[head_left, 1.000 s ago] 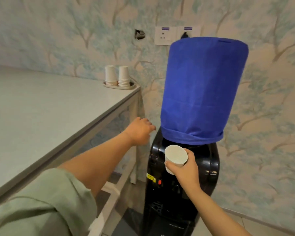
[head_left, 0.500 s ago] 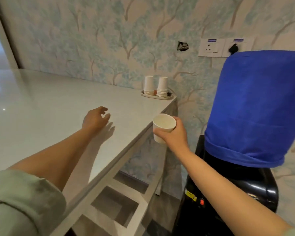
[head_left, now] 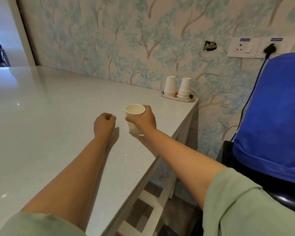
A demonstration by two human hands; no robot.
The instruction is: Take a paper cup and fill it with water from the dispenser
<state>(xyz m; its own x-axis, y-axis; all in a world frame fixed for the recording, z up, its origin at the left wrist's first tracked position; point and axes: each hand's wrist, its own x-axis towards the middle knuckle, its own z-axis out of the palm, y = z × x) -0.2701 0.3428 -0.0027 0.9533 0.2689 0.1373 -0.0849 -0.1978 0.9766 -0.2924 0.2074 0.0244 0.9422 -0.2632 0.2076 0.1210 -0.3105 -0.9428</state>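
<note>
My right hand (head_left: 143,120) grips a white paper cup (head_left: 134,116) upright, its base at or just above the pale table (head_left: 41,125) near the table's right edge. I cannot tell whether the cup holds water. Just left of the cup, my left hand (head_left: 104,124) rests over the table with its fingers curled into a loose fist and nothing in it. The water dispenser (head_left: 245,160) stands at the right, black, with a blue cloth cover (head_left: 272,116) over its bottle. Its taps are out of view.
Two stacks of upturned paper cups (head_left: 177,88) stand on a small tray (head_left: 179,98) at the table's far right corner, against the patterned wall. Wall sockets (head_left: 240,48) with a black plug (head_left: 269,48) and its cable sit above the dispenser. A doorway opens at the far left.
My right hand carried the cup away from the dispenser, leftward and over the table. My left hand came onto the table and curled its fingers. My view swung left.
</note>
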